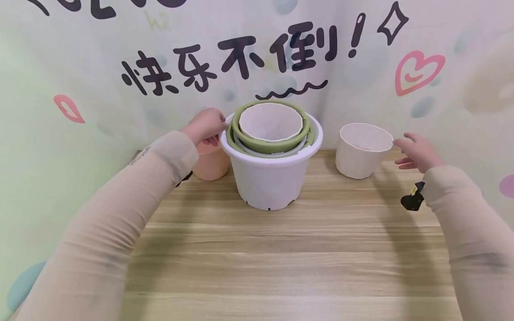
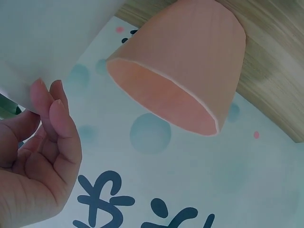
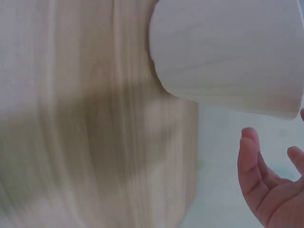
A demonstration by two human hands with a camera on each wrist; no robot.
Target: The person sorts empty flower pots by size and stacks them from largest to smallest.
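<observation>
- Beige-sleeved left hand: thumb and fingers pinch the white pot's rim at its 9 o'clock.
- Peach pot: upright, just beside the white pot at 9 o'clock, below the hand. Thin wall; judged light, slightly flexible. Best hold: rim pinch.
- White pot: mid-table, upright, bearing a nest. Rolled rim looks stiff; load judged moderate, top-heavy. Best hold: under the rim at 9 and 3 together; a one-sided lift may tip it.
- Green pot and inner pot: nested within; may slide if tilted.
- Cream pot: apart, at the white pot's 3 o'clock. Judged light, smooth, unlikely to shatter.
- Right hand: fingers parted, gripping nothing, at the cream pot's 3 o'clock; rim contact unclear.
</observation>
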